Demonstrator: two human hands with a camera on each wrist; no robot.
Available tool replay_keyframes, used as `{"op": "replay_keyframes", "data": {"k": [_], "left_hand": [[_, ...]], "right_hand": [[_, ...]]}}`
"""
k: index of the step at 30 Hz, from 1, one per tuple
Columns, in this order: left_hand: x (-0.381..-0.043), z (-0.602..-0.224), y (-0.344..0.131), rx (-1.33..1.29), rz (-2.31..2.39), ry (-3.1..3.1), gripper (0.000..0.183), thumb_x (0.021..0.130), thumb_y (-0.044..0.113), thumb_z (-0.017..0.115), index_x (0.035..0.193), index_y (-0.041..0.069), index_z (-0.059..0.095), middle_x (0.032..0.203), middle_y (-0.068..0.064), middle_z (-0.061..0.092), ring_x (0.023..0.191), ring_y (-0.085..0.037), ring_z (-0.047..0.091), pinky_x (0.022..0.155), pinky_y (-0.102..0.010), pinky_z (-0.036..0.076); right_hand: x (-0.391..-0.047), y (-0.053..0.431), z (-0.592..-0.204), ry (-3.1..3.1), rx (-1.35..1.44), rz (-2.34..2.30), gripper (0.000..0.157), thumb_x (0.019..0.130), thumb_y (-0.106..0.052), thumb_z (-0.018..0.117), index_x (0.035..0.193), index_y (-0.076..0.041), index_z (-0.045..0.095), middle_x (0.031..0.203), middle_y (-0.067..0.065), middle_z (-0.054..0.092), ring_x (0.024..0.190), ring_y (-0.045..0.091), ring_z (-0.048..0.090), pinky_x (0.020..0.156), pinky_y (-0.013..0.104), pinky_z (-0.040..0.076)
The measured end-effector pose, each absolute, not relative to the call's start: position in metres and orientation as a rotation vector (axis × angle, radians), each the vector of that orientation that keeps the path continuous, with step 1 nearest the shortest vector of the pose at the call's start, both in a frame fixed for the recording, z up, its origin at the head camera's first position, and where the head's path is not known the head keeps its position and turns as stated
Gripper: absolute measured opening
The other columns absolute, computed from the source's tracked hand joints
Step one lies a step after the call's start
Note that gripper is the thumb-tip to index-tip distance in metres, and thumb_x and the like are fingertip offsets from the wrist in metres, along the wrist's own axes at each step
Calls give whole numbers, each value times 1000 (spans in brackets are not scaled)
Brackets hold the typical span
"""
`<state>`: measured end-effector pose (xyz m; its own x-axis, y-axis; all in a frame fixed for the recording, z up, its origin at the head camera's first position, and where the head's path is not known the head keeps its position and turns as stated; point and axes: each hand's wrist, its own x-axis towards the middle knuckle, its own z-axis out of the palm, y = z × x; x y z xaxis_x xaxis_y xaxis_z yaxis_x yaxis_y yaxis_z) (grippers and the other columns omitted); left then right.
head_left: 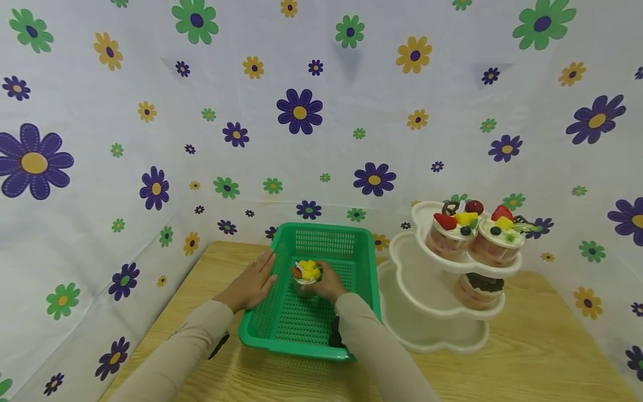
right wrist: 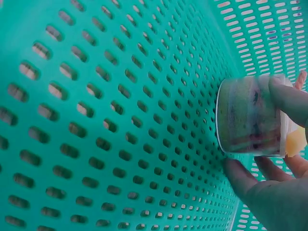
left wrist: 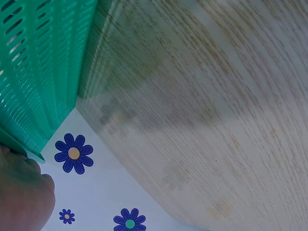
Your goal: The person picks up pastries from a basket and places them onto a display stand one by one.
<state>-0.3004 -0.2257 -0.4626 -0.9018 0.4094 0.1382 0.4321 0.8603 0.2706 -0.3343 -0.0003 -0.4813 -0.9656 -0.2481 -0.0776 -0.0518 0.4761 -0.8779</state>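
Note:
Inside the green plastic basket [head_left: 311, 350], my right hand [head_left: 329, 283] grips a clear dessert cup [right wrist: 248, 115] with thumb and fingers round its side. Yellow fruit pieces [head_left: 310, 270] top the cup, and its base is close to the basket's perforated floor in the right wrist view. My left hand [head_left: 253, 281] rests with straight fingers along the basket's left rim; the left wrist view catches only part of this hand [left wrist: 24, 192] beside the green wall.
Right of the basket stands a white three-tier stand [head_left: 412, 273]. Two fruit-topped dessert cups [head_left: 449, 237] sit on its top tier, a dark-topped cup [head_left: 479, 290] on the middle one. Flower-printed sheeting [head_left: 321, 162] backs the wooden table [head_left: 542, 346].

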Motion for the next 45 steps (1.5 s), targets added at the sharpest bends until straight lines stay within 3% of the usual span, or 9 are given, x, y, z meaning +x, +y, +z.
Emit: {"op": "replay_keyframes", "data": {"k": [11, 20, 31, 41, 45], "left_hand": [[-298, -452, -215, -669, -454, -2968, 57, 105, 23, 33, 149, -8, 17, 157, -23, 14, 144, -42, 15, 115, -56, 18], [-302, -460, -220, -672, -451, -2950, 57, 105, 27, 33, 150, -7, 20, 158, -22, 15, 144, -41, 15, 114, -56, 20], [-295, -457, -222, -693, -497, -2936, 58, 105, 28, 30, 148, -10, 20, 155, -26, 17, 142, -45, 16, 112, -60, 20], [-296, -459, -223, -682, -472, -2958, 58, 105, 27, 33, 149, -8, 18, 157, -23, 14, 144, -41, 13, 114, -57, 19], [-299, -463, -226, -688, -470, -2940, 58, 105, 27, 33, 150, -6, 18, 158, -20, 14, 145, -39, 13, 114, -56, 19]], "right_hand": [[-332, 0, -466, 2494, -150, -1533, 77, 75, -10, 82, 140, 0, 41, 138, 24, 46, 123, 39, 49, 100, 52, 43], [-333, 4, -446, 2426, -238, -1652, 78, 76, -10, 80, 141, -2, 39, 140, 23, 43, 124, 38, 47, 100, 52, 44], [-314, 13, -400, 2476, -302, -1711, 74, 77, -13, 81, 140, -5, 42, 138, 17, 47, 119, 33, 51, 96, 45, 48], [-295, 34, -375, 2467, -368, -1773, 77, 76, -22, 82, 142, -15, 43, 140, 7, 47, 123, 29, 49, 90, 41, 52], [-286, 42, -369, 2446, -381, -1871, 77, 74, -22, 84, 140, -14, 44, 139, 8, 48, 124, 28, 49, 95, 41, 50]]}}
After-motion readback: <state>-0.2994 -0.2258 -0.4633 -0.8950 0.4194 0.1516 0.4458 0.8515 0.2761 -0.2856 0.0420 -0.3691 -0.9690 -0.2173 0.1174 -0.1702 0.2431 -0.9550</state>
